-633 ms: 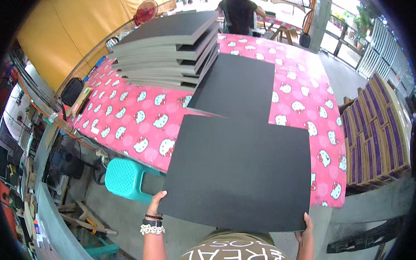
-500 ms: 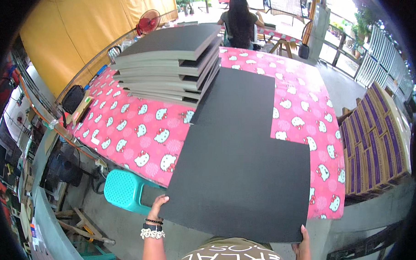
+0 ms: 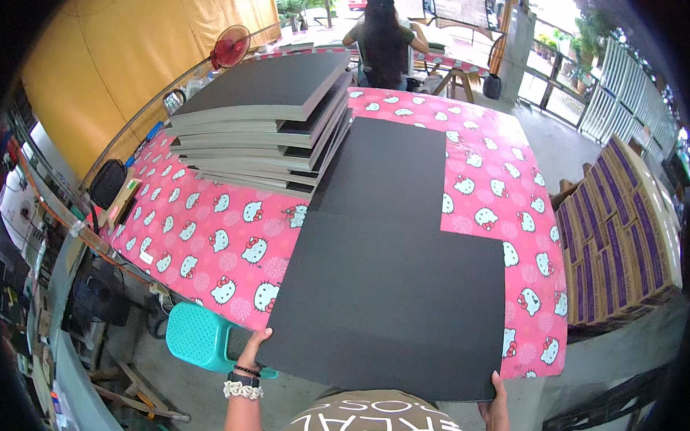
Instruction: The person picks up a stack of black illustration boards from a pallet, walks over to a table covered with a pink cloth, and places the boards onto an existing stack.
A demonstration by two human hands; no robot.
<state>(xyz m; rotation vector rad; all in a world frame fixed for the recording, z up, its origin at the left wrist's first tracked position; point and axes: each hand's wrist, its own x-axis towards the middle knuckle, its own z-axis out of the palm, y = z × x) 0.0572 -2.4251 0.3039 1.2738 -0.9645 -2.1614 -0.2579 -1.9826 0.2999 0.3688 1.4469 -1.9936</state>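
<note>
A large black flat board (image 3: 387, 308) spans the space in front of me, its near edge over my waist. My left hand (image 3: 255, 346) grips its near left corner, thumb on top and the other fingers hidden beneath. At the near right corner my right hand (image 3: 495, 401) holds it the same way. The board's far part overlaps another black sheet (image 3: 396, 160) lying on the table. To the left of that sheet rises a tall stack of black boards with pale grey edges (image 3: 258, 83).
A pink patterned cloth covers the table (image 3: 222, 249). A turquoise stool (image 3: 198, 336) stands at its near left, a red fan (image 3: 231, 47) behind the stack. Stacked cartons (image 3: 618, 240) stand right. Another person (image 3: 383, 46) sits beyond the table, back turned.
My view has shifted slightly, so the table and stack sit a little lower and further left. Both hands keep their hold on the board's near corners.
</note>
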